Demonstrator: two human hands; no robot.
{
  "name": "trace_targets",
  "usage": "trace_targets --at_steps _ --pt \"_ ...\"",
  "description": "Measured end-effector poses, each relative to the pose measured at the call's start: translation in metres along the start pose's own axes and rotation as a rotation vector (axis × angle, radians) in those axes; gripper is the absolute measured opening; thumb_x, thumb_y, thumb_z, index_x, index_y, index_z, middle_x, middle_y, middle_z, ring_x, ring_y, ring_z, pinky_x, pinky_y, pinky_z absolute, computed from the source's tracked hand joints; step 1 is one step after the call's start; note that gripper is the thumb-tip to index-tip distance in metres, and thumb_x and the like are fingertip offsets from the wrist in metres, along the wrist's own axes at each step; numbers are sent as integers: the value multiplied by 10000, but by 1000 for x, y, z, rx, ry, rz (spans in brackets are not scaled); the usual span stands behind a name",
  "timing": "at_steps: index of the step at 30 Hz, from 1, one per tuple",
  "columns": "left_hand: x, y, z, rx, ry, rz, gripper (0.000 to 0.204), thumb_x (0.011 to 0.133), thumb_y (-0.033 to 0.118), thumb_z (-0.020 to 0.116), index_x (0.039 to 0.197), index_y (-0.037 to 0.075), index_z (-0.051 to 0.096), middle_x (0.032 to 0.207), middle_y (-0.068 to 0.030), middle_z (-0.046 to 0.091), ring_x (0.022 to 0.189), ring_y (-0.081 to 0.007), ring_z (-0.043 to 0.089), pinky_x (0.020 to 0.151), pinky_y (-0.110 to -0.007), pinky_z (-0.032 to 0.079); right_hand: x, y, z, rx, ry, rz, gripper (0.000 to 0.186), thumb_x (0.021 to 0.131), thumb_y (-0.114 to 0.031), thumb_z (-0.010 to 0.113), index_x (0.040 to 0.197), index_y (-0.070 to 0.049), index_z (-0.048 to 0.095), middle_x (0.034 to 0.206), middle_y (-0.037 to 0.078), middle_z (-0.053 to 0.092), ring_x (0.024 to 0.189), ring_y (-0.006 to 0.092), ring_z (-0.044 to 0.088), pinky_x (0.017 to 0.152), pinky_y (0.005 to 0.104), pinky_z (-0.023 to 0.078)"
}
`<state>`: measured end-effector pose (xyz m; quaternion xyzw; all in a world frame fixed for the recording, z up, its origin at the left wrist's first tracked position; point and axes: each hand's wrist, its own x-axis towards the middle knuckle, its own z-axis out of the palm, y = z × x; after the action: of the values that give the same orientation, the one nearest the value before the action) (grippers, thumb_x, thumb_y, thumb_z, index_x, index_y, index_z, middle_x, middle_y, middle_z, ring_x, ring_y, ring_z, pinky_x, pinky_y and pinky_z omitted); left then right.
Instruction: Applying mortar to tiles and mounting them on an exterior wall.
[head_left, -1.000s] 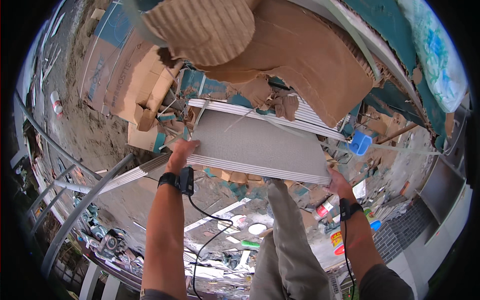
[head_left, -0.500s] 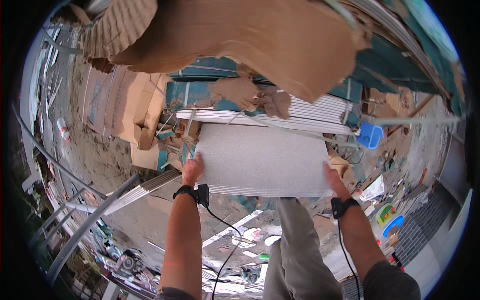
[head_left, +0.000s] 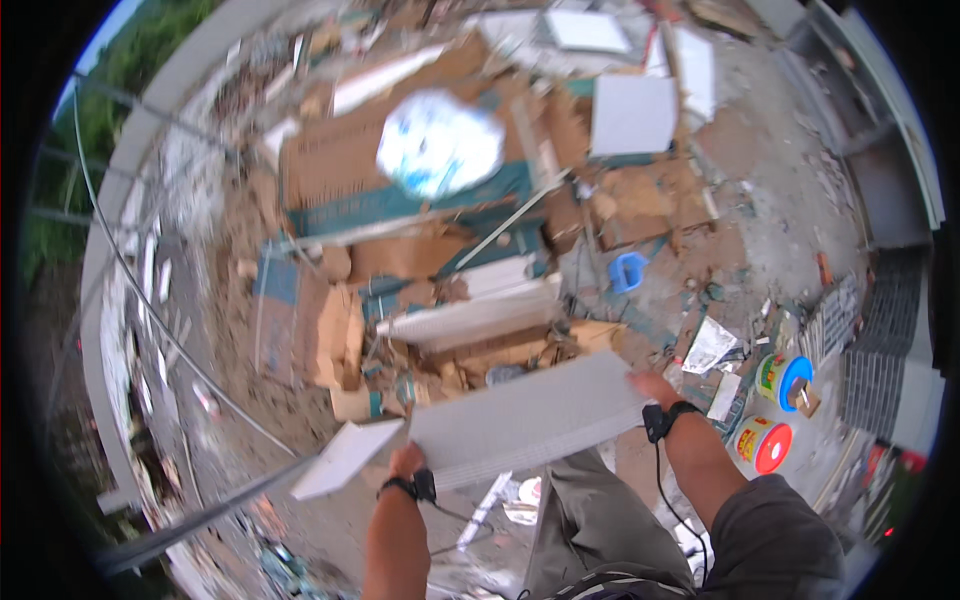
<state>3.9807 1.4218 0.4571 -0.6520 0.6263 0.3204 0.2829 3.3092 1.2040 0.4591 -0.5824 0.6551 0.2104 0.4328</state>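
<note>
Between my two hands is a stack of light grey tiles [head_left: 530, 418], several thick, in front of my legs and tilted with its right end farther away. My left hand [head_left: 406, 463] grips the stack's left end, and my right hand [head_left: 652, 388] grips the right end. Fingers under the stack are hidden. Just beyond it, more pale tiles [head_left: 470, 318] stand among torn cardboard and green wrapping. A white tile stack [head_left: 345, 458] sits near my left hand, apart from the one I hold. The picture is slightly blurred.
Cardboard cartons [head_left: 320, 330] and a crumpled white plastic sheet [head_left: 440, 145] are beyond. To the right are a blue plastic basket [head_left: 627, 272], a blue-lidded bucket [head_left: 796, 380] and a red-lidded bucket [head_left: 770, 447]. A metal rail [head_left: 200, 522] crosses the lower left. Debris litters the ground.
The held tile stack has come away from the carton, nearer my body, and tilted with its right end higher in view. My view has shifted, showing more of the far cartons and both buckets.
</note>
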Motion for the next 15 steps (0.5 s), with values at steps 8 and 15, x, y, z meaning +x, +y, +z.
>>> trace_targets --at_steps 8,15 --pt "-260 213 -138 -161 -69 -37 357 958 217 374 1053 -47 595 1022 -286 661 978 -450 644 844 -545 516 -279 116 -38 30 73 136 472 929 -361 391 1051 -28 702 1164 210 663 1088 396 634 949 497 489" --pt "-326 333 -108 -13 -381 61 534 966 365 297 1183 -22 595 1267 -298 559 1250 -448 491 1015 -485 419 -501 228 -20 381 125 615 372 887 -261 507 1155 -96 706 1244 144 657 1149 329 635 943 449 518"
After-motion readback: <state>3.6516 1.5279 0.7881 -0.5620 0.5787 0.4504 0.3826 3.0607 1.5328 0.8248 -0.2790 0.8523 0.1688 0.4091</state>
